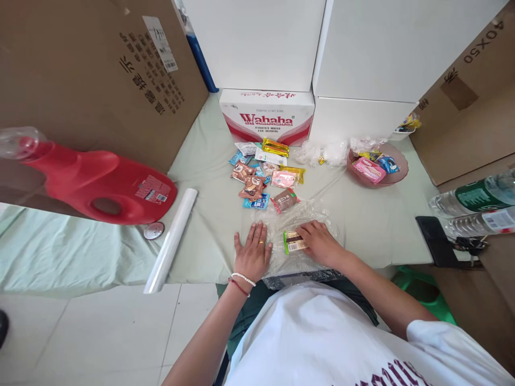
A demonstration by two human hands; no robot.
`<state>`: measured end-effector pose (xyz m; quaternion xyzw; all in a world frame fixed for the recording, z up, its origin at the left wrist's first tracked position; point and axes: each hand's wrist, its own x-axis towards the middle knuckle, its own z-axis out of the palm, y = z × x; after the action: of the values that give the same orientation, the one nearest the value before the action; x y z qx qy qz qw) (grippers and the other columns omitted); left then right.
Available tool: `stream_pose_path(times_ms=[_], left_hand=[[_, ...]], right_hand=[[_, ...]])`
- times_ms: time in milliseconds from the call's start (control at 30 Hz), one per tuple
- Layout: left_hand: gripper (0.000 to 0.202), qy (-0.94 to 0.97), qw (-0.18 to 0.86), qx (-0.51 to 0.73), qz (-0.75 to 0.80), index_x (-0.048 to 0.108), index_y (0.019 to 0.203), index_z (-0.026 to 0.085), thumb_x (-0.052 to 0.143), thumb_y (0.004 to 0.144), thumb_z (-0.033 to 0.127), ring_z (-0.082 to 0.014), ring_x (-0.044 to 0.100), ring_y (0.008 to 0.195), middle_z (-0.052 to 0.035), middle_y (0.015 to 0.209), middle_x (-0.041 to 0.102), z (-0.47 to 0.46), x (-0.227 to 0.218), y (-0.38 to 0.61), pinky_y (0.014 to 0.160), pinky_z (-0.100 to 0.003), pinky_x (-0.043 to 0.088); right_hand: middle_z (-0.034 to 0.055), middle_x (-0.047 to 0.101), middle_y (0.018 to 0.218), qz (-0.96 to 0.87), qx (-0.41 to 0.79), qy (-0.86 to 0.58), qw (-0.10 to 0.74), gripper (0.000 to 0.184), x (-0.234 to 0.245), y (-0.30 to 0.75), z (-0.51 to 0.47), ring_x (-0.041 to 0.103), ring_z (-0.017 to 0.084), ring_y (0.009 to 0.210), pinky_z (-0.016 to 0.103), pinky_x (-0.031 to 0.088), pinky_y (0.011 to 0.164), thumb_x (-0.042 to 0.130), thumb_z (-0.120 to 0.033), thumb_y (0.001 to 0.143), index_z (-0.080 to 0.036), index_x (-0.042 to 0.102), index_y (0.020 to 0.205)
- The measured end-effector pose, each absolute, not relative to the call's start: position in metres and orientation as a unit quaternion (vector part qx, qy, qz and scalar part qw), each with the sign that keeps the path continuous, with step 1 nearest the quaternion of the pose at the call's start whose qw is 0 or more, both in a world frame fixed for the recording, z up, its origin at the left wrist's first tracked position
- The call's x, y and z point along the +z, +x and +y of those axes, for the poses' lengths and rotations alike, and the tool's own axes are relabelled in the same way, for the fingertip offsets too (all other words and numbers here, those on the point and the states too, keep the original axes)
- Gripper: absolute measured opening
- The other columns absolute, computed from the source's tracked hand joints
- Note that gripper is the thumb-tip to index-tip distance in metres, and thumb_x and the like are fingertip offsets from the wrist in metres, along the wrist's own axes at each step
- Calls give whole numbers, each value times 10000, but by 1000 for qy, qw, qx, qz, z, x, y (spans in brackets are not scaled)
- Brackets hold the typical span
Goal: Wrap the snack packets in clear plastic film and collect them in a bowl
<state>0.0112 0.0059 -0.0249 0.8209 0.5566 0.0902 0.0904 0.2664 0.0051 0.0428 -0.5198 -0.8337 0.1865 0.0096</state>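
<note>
My left hand point(253, 250) lies flat on the pale green cloth point(201, 177), fingers stretched out, at the left edge of a clear plastic bag point(300, 217). My right hand point(322, 242) rests on that bag, its fingers against a small green-and-brown snack packet point(293, 242). Whether the packet lies inside or on the bag I cannot tell. Just beyond the bag lies a pile of several small snack packets point(261, 179).
A roll of clear film point(171, 239) lies left of my hands, beside a red jug point(100, 185) on its side. A pink bowl point(398, 174) of snacks sits far right. A Wahaha carton point(267, 115), white boxes and brown cartons ring the cloth. Bottles point(478, 206) lie at right.
</note>
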Motion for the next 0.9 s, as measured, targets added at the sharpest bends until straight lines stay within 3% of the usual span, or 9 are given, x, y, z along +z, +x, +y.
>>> stream_pose_path(times_ms=[200, 333, 433, 500, 633, 733, 833, 900], left_hand=[[595, 823, 88, 97, 553, 292, 1645, 209, 272, 1076, 383, -292, 334, 1572, -139, 1675, 352, 6, -25, 10, 1272, -689, -18], [594, 816, 110, 114, 556, 306, 1645, 233, 278, 1071, 386, -288, 372, 1555, -141, 1673, 367, 8, -28, 5, 1291, -645, 58], [615, 791, 141, 153, 575, 286, 1651, 207, 296, 1059, 371, -268, 355, 1566, -137, 1715, 285, 8, -28, -5, 1293, -569, 203], [620, 785, 143, 181, 575, 326, 1636, 199, 342, 1026, 306, -258, 280, 1598, -121, 1727, 264, 6, -25, -13, 1287, -534, 259], [758, 862, 149, 148, 462, 462, 1567, 296, 432, 833, 105, -230, 265, 1603, -41, 1652, 443, -6, -11, -24, 1327, -569, 136], [860, 909, 207, 75, 355, 467, 1563, 270, 497, 717, 118, -234, 315, 1584, -53, 1654, 436, -17, -1, -29, 1338, -563, 88], [733, 902, 242, 61, 351, 521, 1519, 231, 546, 787, 204, -268, 328, 1578, -89, 1656, 428, -24, 0, -33, 1332, -569, 107], [486, 879, 268, 102, 381, 648, 1371, 238, 516, 905, 279, -256, 462, 1502, -93, 1530, 592, -23, -3, -33, 1321, -544, 186]], right_hand=[[154, 608, 1364, -846, 196, -496, -4, 529, 37, 255, 21, 504, 324, 1236, 494, 397, 1073, 710, -238, 904, -163, 573, 1409], [182, 520, 1497, -846, 202, -487, 87, 664, 33, 279, 10, 456, 347, 1363, 573, 334, 1182, 739, -350, 912, -180, 494, 1504], [165, 563, 1441, -840, 224, -466, 166, 532, 31, 315, -22, 497, 325, 1352, 565, 421, 1147, 640, -387, 981, -239, 524, 1479], [154, 593, 1402, -849, 251, -436, 161, 507, 25, 338, -48, 533, 323, 1329, 561, 477, 1111, 648, -402, 975, -267, 549, 1453], [151, 589, 1432, -854, 262, -428, 141, 405, 0, 359, -83, 534, 314, 1366, 583, 489, 1117, 579, -282, 1001, -279, 601, 1405], [139, 641, 1350, -832, 270, -455, 168, 323, -8, 356, -82, 585, 289, 1289, 558, 518, 1073, 483, -218, 1027, -266, 686, 1273], [129, 696, 1235, -816, 327, -441, 182, 279, 5, 353, -62, 638, 266, 1148, 498, 550, 992, 470, -274, 1043, -249, 729, 1145], [114, 728, 1123, -796, 378, -435, 183, 290, 19, 353, -46, 662, 243, 1049, 448, 558, 946, 462, -329, 1054, -241, 733, 1109]])
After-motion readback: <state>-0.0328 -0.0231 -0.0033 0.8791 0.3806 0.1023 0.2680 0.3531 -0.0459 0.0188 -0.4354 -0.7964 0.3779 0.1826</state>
